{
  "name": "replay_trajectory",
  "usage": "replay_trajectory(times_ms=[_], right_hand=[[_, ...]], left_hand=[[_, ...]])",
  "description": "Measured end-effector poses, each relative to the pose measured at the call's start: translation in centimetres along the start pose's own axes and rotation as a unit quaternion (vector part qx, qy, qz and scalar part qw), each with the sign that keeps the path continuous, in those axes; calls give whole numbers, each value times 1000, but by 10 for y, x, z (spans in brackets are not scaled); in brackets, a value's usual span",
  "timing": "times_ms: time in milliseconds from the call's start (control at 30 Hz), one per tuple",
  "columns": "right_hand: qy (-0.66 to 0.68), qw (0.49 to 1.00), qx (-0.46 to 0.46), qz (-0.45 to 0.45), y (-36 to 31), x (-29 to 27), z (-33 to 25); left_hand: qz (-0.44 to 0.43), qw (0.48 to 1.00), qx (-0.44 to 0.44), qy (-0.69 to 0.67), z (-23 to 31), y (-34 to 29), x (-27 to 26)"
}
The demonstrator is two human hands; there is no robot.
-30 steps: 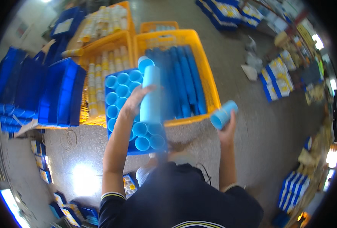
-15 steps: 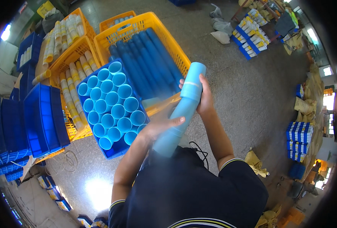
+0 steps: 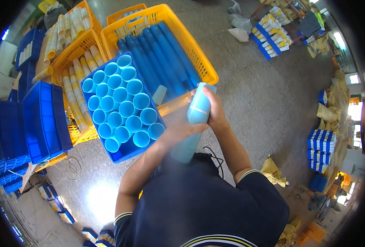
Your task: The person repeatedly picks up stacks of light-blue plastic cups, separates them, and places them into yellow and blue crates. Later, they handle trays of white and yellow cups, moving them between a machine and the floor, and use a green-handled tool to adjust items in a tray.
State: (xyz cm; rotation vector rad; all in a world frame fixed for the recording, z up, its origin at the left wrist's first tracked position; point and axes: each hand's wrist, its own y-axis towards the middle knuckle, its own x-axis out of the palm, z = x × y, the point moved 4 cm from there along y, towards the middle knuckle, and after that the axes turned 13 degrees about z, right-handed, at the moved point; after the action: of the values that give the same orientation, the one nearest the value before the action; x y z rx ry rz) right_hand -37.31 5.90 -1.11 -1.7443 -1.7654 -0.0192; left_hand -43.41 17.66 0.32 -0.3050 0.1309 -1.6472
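In front of my chest I hold a long light-blue tube (image 3: 199,108), apparently tapered tubes nested end to end. It slants, its upper end towards the far side and its lower end close to my dark shirt. My right hand (image 3: 216,108) is wrapped round the upper part, thumb along the near side. Lower down, my left hand (image 3: 185,131) lies closed across the tube, its fingers smeared by motion. To the left, a blue bin (image 3: 139,153) holds upright light-blue cups or tubes in rows, their round mouths facing up.
Behind the bin, a yellow crate (image 3: 207,71) holds long dark-blue tubes (image 3: 166,53); a short pale tube (image 3: 159,94) lies at its near edge. White-and-yellow tubes (image 3: 78,88) fill crates further left, beside nested blue bins (image 3: 46,121). A sack (image 3: 273,171) lies on the floor at right.
The long tube has come down and a little nearer to me, with my right hand lower. My left hand has slid up along it towards the right hand. The view has shifted slightly.
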Motion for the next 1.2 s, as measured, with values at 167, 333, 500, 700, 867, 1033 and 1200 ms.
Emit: replay_trajectory(times_ms=[167,333,500,700,867,1033,1200], right_hand=[[-12,998,15,56,-3,-7,-3],[-43,998,-26,-23,-12,-14,-5],[-201,969,-126,70,8,-46,1],[-453,749,-398,277,137,-111,-60],[-758,471,-368,263,182,-93,-21],[-579,604,-447,317,172,-89,-46],[-727,549,-352,214,178,-93,-28]], left_hand=[[30,999,17,24,-11,-3,11],[47,997,7,60,-3,-2,12],[28,990,-72,120,-6,0,13],[40,974,-223,-30,-58,-2,21],[52,962,-254,-88,-85,4,19],[82,954,-259,-126,-80,13,23],[87,951,-241,-170,-68,21,25]])
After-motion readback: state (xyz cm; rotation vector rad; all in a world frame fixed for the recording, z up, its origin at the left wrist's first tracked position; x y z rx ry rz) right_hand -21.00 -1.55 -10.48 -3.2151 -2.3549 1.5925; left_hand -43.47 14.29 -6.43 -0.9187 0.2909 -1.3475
